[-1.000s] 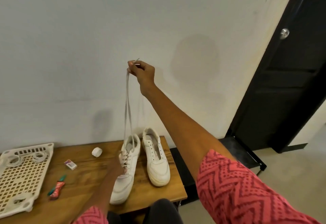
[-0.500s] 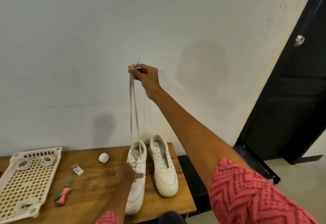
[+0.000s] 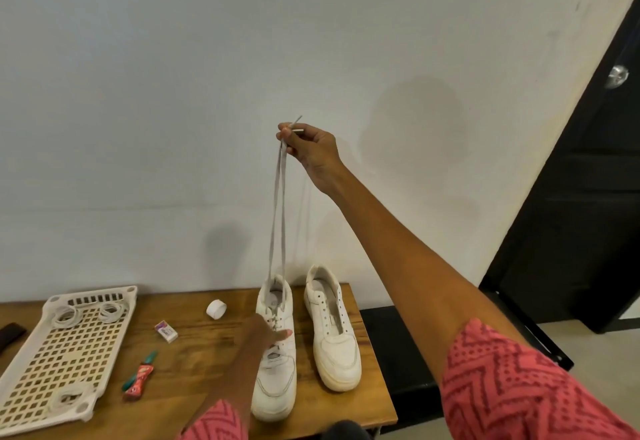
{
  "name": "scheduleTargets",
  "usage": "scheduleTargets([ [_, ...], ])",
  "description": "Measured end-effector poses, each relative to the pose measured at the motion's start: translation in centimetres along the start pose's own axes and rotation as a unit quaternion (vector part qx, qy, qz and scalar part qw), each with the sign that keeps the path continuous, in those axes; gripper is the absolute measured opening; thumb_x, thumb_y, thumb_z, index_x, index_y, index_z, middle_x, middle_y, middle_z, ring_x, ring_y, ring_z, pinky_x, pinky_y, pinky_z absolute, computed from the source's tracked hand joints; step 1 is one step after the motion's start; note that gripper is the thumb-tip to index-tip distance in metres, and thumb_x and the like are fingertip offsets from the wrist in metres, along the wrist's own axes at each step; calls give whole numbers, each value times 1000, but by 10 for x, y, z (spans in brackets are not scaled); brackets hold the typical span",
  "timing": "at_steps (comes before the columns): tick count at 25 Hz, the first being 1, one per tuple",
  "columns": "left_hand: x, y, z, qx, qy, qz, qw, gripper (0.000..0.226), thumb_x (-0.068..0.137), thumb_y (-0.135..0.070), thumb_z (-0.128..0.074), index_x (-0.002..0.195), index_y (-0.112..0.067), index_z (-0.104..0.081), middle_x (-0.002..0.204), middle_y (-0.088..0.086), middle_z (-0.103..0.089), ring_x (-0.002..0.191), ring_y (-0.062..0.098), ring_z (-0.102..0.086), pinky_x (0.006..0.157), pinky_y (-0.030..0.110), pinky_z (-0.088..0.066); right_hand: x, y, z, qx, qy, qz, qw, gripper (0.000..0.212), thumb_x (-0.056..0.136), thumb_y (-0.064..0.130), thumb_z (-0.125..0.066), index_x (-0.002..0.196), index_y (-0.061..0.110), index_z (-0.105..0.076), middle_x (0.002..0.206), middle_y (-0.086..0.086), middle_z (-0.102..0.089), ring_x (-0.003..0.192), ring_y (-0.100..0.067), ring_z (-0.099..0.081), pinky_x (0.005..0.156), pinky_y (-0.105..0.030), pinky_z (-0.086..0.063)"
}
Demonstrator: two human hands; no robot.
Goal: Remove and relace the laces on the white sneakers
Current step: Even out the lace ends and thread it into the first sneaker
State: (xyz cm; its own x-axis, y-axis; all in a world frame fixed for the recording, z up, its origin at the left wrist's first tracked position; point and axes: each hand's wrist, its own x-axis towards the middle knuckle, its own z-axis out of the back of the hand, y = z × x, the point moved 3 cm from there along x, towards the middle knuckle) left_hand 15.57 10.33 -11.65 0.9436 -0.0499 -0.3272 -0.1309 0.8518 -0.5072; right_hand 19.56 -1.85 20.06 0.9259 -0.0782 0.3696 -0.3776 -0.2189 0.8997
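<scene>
So the white lace (image 3: 279, 211) runs up taut from the left sneaker (image 3: 276, 353) on the wooden table (image 3: 194, 363), both ends pinched in the raised right hand (image 3: 311, 148). The left hand (image 3: 265, 334) rests on that shoe's eyelets, fingers fairly straight. The other sneaker (image 3: 334, 332) sits unlaced just beside it.

On the wooden table (image 3: 194, 367) stand two white sneakers (image 3: 277, 353), side by side at its right end. One lace (image 3: 278, 218) rises from the left sneaker as two strands. Left of the sneakers lie one white tape roll (image 3: 216, 309), one small box (image 3: 166, 331) and one red-and-green tube (image 3: 139, 371). At the table's left end sits one perforated tray (image 3: 65, 353), holding three white coils (image 3: 65, 316).
</scene>
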Motion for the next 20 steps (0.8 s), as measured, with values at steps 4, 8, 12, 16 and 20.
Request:
scheduleTargets([
  [4,15,-17,36,-102,-75,-60,990,38,87,-40,-61,97,-3,-64,97,9,-68,88,22,-63,79,27,-48,1,0,6,-4,3,-2,1000,23,89,-1,-59,109,-10,-62,68,3,-70,67,-6,-65,65,-16,-51],
  [8,15,-30,46,-56,-52,-69,995,31,92,-27,-57,99,2,-64,99,15,-68,95,27,-64,79,28,-47,0,1,9,-2,-14,10,1000,23,88,-2,-60,109,-12,-62,69,3,-70,67,-6,-66,64,-16,-52],
  [12,26,-15,43,6,-28,-70,997,29,91,-36,-55,89,-10,-66,97,9,-70,93,24,-65,85,32,-51,0,7,6,-9,-13,26,1000,20,86,-5,-62,105,-5,-64,70,5,-71,67,-7,-68,63,-17,-52],
  [16,24,-19,42,-11,21,-115,993,17,91,-29,-57,77,-24,-65,89,0,-68,89,18,-65,80,27,-51,-5,11,2,-22,-11,34,999,16,85,-4,-64,95,8,-63,65,4,-72,68,-6,-69,61,-16,-52],
  [20,3,-48,92,-206,-37,-167,963,19,89,-9,-61,98,7,-67,85,15,-67,82,24,-67,70,23,-55,-8,18,-1,-81,11,40,996,18,87,-3,-63,103,5,-59,64,6,-71,68,-3,-69,62,-15,-51],
])
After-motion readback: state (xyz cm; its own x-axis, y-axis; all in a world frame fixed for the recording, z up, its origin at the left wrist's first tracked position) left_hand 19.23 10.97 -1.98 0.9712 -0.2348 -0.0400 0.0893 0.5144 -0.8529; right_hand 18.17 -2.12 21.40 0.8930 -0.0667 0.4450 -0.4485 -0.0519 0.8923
